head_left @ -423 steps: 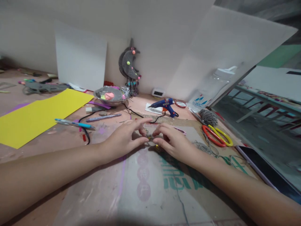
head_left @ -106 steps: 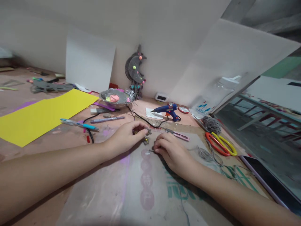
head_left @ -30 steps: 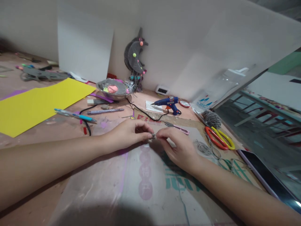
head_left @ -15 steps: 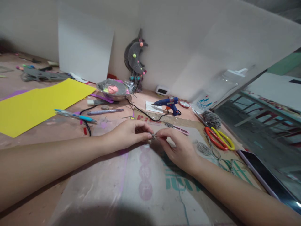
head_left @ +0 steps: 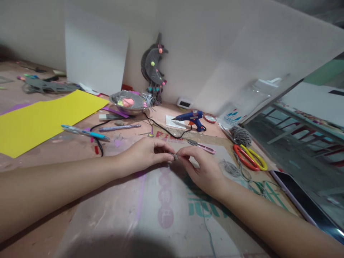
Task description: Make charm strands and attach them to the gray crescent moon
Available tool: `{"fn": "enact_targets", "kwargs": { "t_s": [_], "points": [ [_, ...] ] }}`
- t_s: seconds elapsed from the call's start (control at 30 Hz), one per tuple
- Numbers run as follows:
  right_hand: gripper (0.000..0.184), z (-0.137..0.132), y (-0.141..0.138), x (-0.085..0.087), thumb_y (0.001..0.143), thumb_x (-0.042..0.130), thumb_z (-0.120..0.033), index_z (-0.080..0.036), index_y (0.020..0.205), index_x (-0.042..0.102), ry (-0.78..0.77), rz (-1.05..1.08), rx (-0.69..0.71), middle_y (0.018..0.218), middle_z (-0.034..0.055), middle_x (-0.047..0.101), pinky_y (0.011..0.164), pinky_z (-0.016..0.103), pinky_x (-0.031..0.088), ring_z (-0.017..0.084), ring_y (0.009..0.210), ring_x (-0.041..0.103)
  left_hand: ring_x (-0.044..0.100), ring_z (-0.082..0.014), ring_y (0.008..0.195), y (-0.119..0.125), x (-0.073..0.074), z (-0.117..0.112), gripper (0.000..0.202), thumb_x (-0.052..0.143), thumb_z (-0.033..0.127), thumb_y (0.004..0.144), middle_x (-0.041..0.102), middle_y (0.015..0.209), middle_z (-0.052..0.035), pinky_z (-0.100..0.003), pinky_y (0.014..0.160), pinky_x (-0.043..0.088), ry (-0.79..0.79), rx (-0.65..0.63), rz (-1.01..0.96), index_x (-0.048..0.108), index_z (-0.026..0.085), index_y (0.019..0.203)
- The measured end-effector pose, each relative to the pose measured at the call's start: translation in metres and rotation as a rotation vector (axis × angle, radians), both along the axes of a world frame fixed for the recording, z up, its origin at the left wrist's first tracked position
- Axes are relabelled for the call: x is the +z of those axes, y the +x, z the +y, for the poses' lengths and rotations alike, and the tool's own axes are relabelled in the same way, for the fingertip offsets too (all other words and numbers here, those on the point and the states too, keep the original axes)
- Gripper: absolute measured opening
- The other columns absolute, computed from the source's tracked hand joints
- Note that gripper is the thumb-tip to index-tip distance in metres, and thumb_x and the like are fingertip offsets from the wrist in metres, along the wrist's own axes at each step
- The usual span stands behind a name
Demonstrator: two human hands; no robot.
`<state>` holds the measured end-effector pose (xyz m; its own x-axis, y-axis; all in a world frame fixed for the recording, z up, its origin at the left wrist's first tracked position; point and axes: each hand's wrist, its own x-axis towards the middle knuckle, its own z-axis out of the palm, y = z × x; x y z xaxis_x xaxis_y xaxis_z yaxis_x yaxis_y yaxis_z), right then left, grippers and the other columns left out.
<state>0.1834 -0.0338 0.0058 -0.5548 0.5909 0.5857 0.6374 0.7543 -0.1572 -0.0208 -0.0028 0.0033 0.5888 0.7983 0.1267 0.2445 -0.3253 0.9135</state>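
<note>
My left hand [head_left: 146, 154] and my right hand [head_left: 202, 168] meet fingertip to fingertip over a printed plastic sheet [head_left: 166, 211] on the table. Both pinch one tiny grey piece [head_left: 175, 156] between thumb and forefinger; what it is I cannot make out. The other fingers of each hand are curled in. A small pink-handled snipper [head_left: 202, 146] lies just behind my right hand. Loose grey cord [head_left: 236, 170] trails on the sheet to the right of that hand.
A blue glue gun [head_left: 191, 117] with a black cable, red-and-yellow scissors [head_left: 249, 157], a grey yarn bundle [head_left: 240, 134] and a phone [head_left: 303, 204] lie right. A metal bowl [head_left: 129, 103], pens [head_left: 83, 132] and yellow paper [head_left: 45, 120] lie left. A grey moon ornament [head_left: 153, 68] leans on the white board.
A few seconds ago my hands were apart, the left one on a small piece; they have since come together and both pinch the tiny grey piece. Over the last second they barely move.
</note>
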Motion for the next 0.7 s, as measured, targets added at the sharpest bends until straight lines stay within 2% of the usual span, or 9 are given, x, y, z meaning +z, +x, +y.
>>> {"fn": "enact_targets", "kwargs": {
  "t_s": [0.27, 0.5, 0.7],
  "points": [
    [0.009, 0.0005, 0.0014, -0.0017, 0.089, 0.050, -0.013, -0.020, 0.094, 0.054, -0.001, -0.016, 0.046, 0.089, 0.0043, 0.069, 0.070, 0.029, 0.051, 0.016, 0.080, 0.064, 0.065, -0.0123, 0.075, 0.0002, 0.0016, -0.0012, 0.012, 0.061, 0.024, 0.080, 0.072, 0.082, 0.0008, -0.022, 0.069, 0.049, 0.073, -0.010, 0.014, 0.069, 0.018, 0.085],
    [0.011, -0.0004, -0.0002, 0.0002, 0.089, 0.049, -0.012, -0.021, 0.094, 0.054, 0.009, -0.025, 0.071, 0.090, 0.0036, 0.069, 0.070, 0.028, 0.052, 0.015, 0.081, 0.064, 0.064, -0.0112, 0.073, 0.0011, 0.0046, -0.0027, 0.010, 0.059, 0.020, 0.081, 0.071, 0.080, 0.0012, -0.020, 0.067, 0.048, 0.060, -0.023, 0.019, 0.068, 0.017, 0.084],
    [0.008, -0.0002, 0.0001, -0.0007, 0.090, 0.050, -0.014, -0.019, 0.091, 0.057, -0.016, -0.040, 0.034, 0.086, 0.0038, 0.068, 0.069, 0.027, 0.051, 0.015, 0.079, 0.063, 0.064, -0.0121, 0.075, 0.0011, -0.0002, -0.0002, 0.010, 0.064, 0.021, 0.078, 0.071, 0.081, 0.0012, -0.021, 0.070, 0.049, 0.039, -0.015, 0.016, 0.069, 0.018, 0.085]
  ]
}}
